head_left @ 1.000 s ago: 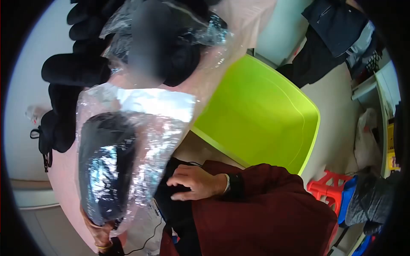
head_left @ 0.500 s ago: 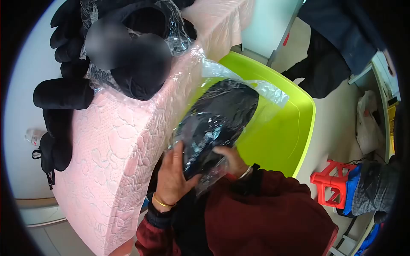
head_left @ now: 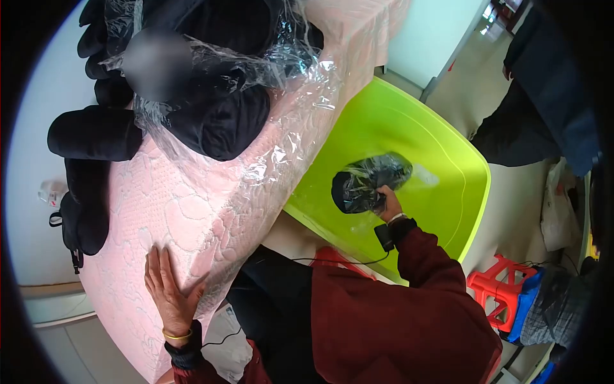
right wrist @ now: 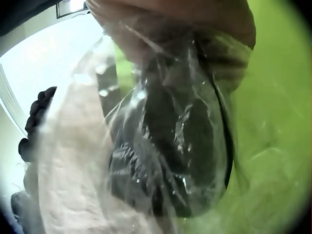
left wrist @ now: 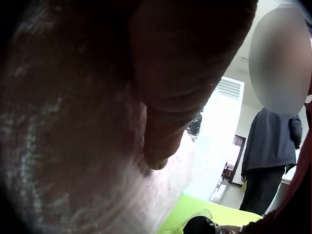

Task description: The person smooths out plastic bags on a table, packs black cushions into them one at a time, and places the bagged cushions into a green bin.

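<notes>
My right hand [head_left: 391,205] grips a black neck pillow [head_left: 353,190] in a clear plastic bag, held over the lime-green tub [head_left: 441,147]. The right wrist view shows the bag's crinkled film [right wrist: 180,141] hanging below the fingers, with the dark padding inside. My left hand [head_left: 168,296] rests on the pink quilted cloth [head_left: 160,198], fingers straight and thumb spread, holding nothing. In the left wrist view the cloth and a finger [left wrist: 168,126] fill most of the picture.
Several black pillows [head_left: 96,133] line the cloth's far left edge. More, some in clear plastic [head_left: 256,64], are heaped at the back. A person in dark clothes [head_left: 543,96] stands beyond the tub. A red stool [head_left: 502,288] is at right; a cable [head_left: 339,261] runs to my right wrist.
The bagged pillow went from the pink cloth, with my left hand at its end, through both hands to over the tub in my right hand. My left hand let go and returned to the cloth.
</notes>
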### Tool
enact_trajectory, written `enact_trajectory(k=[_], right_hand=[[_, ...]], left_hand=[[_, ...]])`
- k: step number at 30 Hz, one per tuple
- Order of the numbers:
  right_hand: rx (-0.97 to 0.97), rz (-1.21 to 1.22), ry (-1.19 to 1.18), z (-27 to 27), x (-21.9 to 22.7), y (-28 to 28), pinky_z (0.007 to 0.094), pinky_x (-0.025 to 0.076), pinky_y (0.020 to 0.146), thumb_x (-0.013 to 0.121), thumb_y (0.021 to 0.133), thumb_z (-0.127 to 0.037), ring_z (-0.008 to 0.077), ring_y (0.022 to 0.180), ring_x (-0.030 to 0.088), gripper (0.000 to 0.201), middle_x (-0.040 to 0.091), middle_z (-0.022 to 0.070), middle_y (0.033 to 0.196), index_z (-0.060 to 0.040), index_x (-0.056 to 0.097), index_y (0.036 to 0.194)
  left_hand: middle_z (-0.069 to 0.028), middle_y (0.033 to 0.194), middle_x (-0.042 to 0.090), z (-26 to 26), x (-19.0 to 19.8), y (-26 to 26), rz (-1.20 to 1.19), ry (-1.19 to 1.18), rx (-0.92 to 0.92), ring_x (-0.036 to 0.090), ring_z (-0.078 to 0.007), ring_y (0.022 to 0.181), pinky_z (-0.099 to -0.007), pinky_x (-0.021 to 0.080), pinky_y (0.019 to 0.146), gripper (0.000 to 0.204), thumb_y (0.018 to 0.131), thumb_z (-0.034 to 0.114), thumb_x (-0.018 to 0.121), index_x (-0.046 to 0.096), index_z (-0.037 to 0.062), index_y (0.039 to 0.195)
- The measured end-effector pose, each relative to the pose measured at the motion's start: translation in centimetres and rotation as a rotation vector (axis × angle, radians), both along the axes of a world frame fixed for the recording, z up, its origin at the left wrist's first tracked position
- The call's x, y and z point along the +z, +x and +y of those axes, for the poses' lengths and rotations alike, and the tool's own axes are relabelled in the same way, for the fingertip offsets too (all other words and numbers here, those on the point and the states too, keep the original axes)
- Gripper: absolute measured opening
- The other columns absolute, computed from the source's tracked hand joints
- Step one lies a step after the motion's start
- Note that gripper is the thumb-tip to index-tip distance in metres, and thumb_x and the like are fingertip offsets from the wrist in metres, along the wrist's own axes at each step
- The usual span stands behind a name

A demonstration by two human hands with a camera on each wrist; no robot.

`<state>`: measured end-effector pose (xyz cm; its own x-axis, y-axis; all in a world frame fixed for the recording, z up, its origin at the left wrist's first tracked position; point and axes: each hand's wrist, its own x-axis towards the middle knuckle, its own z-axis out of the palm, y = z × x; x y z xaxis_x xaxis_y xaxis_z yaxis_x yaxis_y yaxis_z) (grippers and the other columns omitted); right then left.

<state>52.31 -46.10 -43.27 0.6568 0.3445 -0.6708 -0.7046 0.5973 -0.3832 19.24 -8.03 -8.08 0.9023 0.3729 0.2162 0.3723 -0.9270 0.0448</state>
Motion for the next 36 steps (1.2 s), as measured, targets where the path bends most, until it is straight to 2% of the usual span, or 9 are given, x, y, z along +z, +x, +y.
enact_trajectory(k=[4, 6, 8, 11, 17, 21, 27, 33, 36], right_hand=[[0.168, -0.071, -0.095, 2.9, -2.6, 2.5, 0.0418, 0.055, 0.076, 0.065, 0.087, -0.020, 0.0222, 0.086, 0.066, 0.015, 0.068, 0.0051, 0.094, -0.0100, 0.065, 0.098], [0.623, -0.278, -0.540, 3.9, -6.1, 2.3, 0.0449, 0.055, 0.079, 0.068, 0.089, -0.031, 0.0280, 0.098, 0.065, 0.040, 0.065, 0.0101, 0.114, -0.0090, 0.058, 0.121], [0.768, -0.036, -0.741, 7.0, -6.1, 0.8, 0.0468, 0.053, 0.084, 0.066, 0.092, -0.033, 0.0311, 0.108, 0.062, 0.046, 0.059, 0.0133, 0.127, -0.0092, 0.053, 0.129], [0.849, -0.072, -0.396, 7.8, -6.8, -2.3, 0.0462, 0.051, 0.089, 0.066, 0.092, -0.034, 0.0302, 0.110, 0.062, 0.044, 0.061, 0.0139, 0.124, -0.0094, 0.054, 0.127], [0.773, -0.218, -0.401, 7.4, -4.5, -0.4, 0.0455, 0.053, 0.087, 0.062, 0.094, -0.036, 0.0265, 0.104, 0.066, 0.039, 0.066, 0.0120, 0.116, -0.0109, 0.056, 0.124], [0.508, -0.550, -0.456, 5.8, -0.4, 6.2, 0.0397, 0.053, 0.084, 0.060, 0.095, -0.035, 0.0228, 0.097, 0.066, 0.034, 0.067, 0.0067, 0.115, -0.0111, 0.059, 0.120], [0.001, -0.873, -0.680, 10.0, 19.9, 11.6, 0.0334, 0.050, 0.083, 0.061, 0.097, -0.032, 0.0155, 0.105, 0.059, 0.037, 0.062, 0.0019, 0.115, -0.0077, 0.058, 0.125], [-0.178, -1.663, -0.509, 15.0, 39.3, 7.5, 0.0362, 0.039, 0.106, 0.065, 0.094, -0.024, 0.0235, 0.130, 0.048, 0.056, 0.050, 0.0128, 0.140, -0.0020, 0.044, 0.141], [-0.166, -1.870, -0.561, 17.8, 45.0, 5.8, 0.0374, 0.033, 0.111, 0.071, 0.088, -0.022, 0.0272, 0.138, 0.041, 0.071, 0.044, 0.0168, 0.146, -0.0005, 0.036, 0.146]], left_hand=[[-0.0205, 0.153, 0.035, -0.9, -0.1, 0.4, 0.026, 0.042, 0.044, 0.035, -0.0421, 0.138, -0.0516, 0.026, 0.115, 0.103, 0.059, 0.021, 0.088, 0.039, 0.0055, 0.148], [-0.0200, 0.154, 0.035, -1.0, -0.1, 1.0, 0.055, 0.051, 0.094, 0.034, -0.0418, 0.139, -0.0515, 0.026, 0.115, 0.105, 0.058, 0.022, 0.089, 0.038, 0.0058, 0.149], [-0.0200, 0.153, 0.035, -1.0, -0.1, 1.3, 0.048, 0.051, 0.101, 0.034, -0.0416, 0.139, -0.0515, 0.026, 0.115, 0.105, 0.058, 0.022, 0.089, 0.038, 0.0059, 0.148], [-0.0200, 0.153, 0.036, -1.1, 0.0, 1.1, 0.058, 0.061, 0.103, 0.034, -0.0414, 0.139, -0.0513, 0.026, 0.115, 0.105, 0.057, 0.021, 0.089, 0.039, 0.0060, 0.148], [-0.0211, 0.152, 0.036, -1.3, 0.3, 1.3, 0.052, 0.051, 0.107, 0.035, -0.0413, 0.138, -0.0523, 0.026, 0.115, 0.103, 0.058, 0.025, 0.088, 0.039, 0.0059, 0.148], [-0.0217, 0.150, 0.037, -1.1, 0.5, 0.9, 0.019, 0.046, 0.102, 0.035, -0.0412, 0.138, -0.0531, 0.025, 0.115, 0.102, 0.060, 0.029, 0.088, 0.040, 0.0060, 0.147], [-0.0216, 0.149, 0.038, -1.4, 0.8, 0.6, -0.006, 0.024, 0.083, 0.036, -0.0401, 0.138, -0.0536, 0.024, 0.115, 0.101, 0.062, 0.033, 0.087, 0.040, 0.0065, 0.147], [-0.0199, 0.150, 0.037, -1.3, 0.3, 0.0, -0.018, 0.031, 0.061, 0.035, -0.0383, 0.139, -0.0539, 0.023, 0.115, 0.100, 0.063, 0.036, 0.087, 0.040, 0.0088, 0.147], [-0.0191, 0.150, 0.038, -1.3, 0.3, -0.1, -0.032, 0.035, 0.058, 0.035, -0.0380, 0.139, -0.0541, 0.024, 0.115, 0.099, 0.063, 0.036, 0.087, 0.040, 0.0097, 0.147]])
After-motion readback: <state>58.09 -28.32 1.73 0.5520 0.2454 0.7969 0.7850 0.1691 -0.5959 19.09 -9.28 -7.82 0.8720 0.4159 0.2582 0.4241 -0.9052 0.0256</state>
